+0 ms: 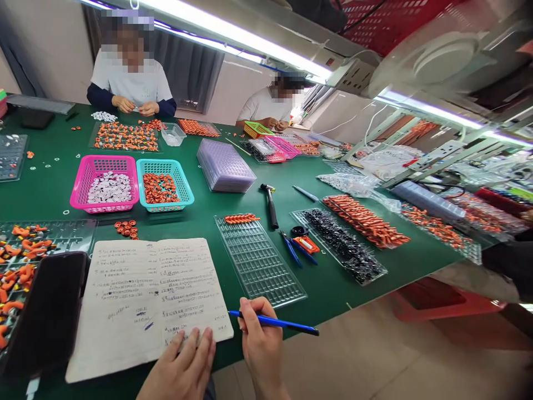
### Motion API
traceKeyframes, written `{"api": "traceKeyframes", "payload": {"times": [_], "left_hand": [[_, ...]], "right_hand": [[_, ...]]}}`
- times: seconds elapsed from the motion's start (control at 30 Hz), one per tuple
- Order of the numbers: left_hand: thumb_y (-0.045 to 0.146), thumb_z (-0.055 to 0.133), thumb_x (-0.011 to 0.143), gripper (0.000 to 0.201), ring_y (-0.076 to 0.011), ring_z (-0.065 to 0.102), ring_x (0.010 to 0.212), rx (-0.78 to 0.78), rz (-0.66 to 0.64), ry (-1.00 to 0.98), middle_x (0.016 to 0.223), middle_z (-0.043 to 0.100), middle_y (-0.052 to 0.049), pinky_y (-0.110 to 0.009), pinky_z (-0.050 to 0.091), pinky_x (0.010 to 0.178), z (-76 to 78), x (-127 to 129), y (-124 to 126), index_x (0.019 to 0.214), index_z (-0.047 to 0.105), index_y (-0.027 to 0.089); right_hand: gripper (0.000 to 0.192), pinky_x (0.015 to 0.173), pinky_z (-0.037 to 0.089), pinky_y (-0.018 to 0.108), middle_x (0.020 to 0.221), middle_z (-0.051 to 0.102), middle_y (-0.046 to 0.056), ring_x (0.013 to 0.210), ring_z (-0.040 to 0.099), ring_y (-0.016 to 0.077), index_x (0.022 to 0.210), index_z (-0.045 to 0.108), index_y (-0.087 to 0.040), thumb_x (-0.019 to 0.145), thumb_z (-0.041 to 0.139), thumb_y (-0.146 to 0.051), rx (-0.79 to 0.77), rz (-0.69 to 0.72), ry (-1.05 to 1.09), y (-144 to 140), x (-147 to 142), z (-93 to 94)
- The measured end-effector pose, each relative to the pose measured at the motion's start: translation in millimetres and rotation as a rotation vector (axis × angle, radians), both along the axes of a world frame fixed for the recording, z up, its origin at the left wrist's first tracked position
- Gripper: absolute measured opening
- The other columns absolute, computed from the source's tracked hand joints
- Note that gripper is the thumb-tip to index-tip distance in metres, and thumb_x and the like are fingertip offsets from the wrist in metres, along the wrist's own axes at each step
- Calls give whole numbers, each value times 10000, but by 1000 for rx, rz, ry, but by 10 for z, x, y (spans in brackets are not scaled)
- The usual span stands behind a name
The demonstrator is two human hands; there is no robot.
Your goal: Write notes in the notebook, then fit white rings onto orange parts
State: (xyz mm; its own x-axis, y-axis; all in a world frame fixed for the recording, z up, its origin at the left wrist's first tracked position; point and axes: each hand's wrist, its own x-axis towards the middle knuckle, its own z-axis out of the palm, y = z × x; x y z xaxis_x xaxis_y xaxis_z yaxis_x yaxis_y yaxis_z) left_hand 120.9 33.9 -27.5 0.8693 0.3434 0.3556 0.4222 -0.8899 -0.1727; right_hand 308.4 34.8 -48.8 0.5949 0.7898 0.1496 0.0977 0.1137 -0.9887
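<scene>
An open notebook (125,300) with handwritten lines lies on the green table near its front edge. My left hand (183,361) rests flat on the lower part of its right page, fingers stretched out. In my right hand (260,339) a blue pen (287,323) is pinched, its tip pointing left at the page's right edge. Whether the tip touches the paper I cannot tell. A dark phone (48,311) with a white cable lies left of the notebook. Beyond my right hand sits a clear compartment tray (262,261) with a row of orange parts at its far end.
Pink basket (75,189) and turquoise basket (189,191) hold small parts. Stacked clear trays (225,166), a hammer (270,205), pliers (291,250) and a tray of black parts (345,244) lie farther right. Two co-workers (129,83) sit across the table. A red stool (437,300) stands at right.
</scene>
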Motion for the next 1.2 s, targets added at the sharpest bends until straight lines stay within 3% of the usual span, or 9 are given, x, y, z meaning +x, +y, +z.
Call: {"api": "traceKeyframes", "payload": {"times": [0.33,0.83,1.2], "left_hand": [[199,249,1042,463,-192,633,1056,22,5,-37,1212,731,17,-343,407,883,16,6,14,1190,687,181],[172,334,994,415,-232,588,1137,22,-32,57,1341,643,-46,-348,423,902,-97,-54,4,1320,590,138],[103,259,991,461,-225,664,1061,-3,-56,79,1258,703,-54,-349,475,840,14,-19,27,1261,632,114]], "right_hand": [[359,445,379,215,534,425,-80,450,413,93,643,465,-218,871,652,-422,-31,18,37,-5,19,-41],[353,455,386,222,542,434,-79,458,419,97,653,471,-218,868,655,-429,-38,20,42,-6,11,-42],[368,453,395,216,527,439,-78,453,427,94,643,479,-212,866,657,-444,-43,30,33,-13,9,-30]]}}
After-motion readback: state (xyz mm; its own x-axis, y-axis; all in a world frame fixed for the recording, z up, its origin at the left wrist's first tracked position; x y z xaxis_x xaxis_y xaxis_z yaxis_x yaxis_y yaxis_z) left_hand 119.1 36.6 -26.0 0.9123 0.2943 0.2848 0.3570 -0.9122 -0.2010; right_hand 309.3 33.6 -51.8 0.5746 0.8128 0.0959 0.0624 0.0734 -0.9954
